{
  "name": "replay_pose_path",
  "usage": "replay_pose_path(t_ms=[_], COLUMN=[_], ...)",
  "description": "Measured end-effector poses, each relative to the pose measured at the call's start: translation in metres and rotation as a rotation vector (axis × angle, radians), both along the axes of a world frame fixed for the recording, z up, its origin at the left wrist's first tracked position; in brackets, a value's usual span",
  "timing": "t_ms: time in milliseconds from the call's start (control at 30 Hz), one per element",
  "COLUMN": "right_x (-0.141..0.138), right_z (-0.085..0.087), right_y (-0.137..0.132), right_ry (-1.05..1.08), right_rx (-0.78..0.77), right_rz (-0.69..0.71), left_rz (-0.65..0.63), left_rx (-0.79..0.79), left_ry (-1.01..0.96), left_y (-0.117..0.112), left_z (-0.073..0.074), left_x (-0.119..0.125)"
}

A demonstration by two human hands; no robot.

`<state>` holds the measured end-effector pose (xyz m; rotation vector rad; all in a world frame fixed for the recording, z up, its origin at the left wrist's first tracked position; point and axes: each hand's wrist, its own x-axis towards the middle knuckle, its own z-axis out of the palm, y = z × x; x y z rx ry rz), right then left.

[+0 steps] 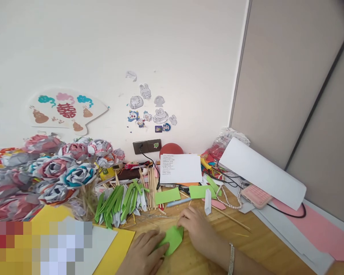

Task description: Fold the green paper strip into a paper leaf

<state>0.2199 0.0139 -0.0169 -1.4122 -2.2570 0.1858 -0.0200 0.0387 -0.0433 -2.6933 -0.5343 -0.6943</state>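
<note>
Both hands down on a folded green paper [172, 238] near the front edge of the wooden surface [255, 244]. Left hand [145, 254] laid flat over the paper's left corner, fingers stretched out and pressing, not curled round anything. Right hand [196, 227] resting against the paper's upper right edge, fingers bent onto the fold, grip loose and open rather than pinched. Beaded bracelet [231, 258] round the right wrist.

Just left of the hands, a yellow sheet [117, 248] with a white sheet [100, 240] lying over it. Behind the paper, a heap of folded green strips [119, 200] beside a bundle of thin wooden sticks [152, 187]. Further left, a crowd of paper roses [51, 168] in red, grey and blue.

Two loose green pieces [167, 195] flat on the surface beyond the right hand, near a white note with writing [181, 168] and a red round thing [171, 149] against the wall. To the right, a string of pearls [231, 198], a pink calculator [256, 195] under a large white sheet [263, 172], and a pink sheet [318, 229] along the far edge. Stickers [150, 110] and a fan-shaped decoration [65, 110] on the wall, above a dark socket [146, 146].
</note>
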Motion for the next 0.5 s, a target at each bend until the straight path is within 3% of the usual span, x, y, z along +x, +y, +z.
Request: replay_pose_path(t_ms=[167,333,500], right_x=[0.0,-0.004,-0.006], right_z=[0.005,0.002,0.0], right_y=[-0.003,-0.003,-0.001], right_ry=[0.065,-0.017,-0.036], right_rx=[-0.004,-0.039,-0.05], right_rz=[-0.081,-0.056,-0.06], left_rz=[0.034,0.008,0.039], left_rx=[0.012,0.084,-0.084], left_ry=[-0.018,-0.027,0.052], left_y=[-0.006,-0.008,-0.016], left_z=[0.015,0.015,0.018], left_x=[0.005,0.006,0.006])
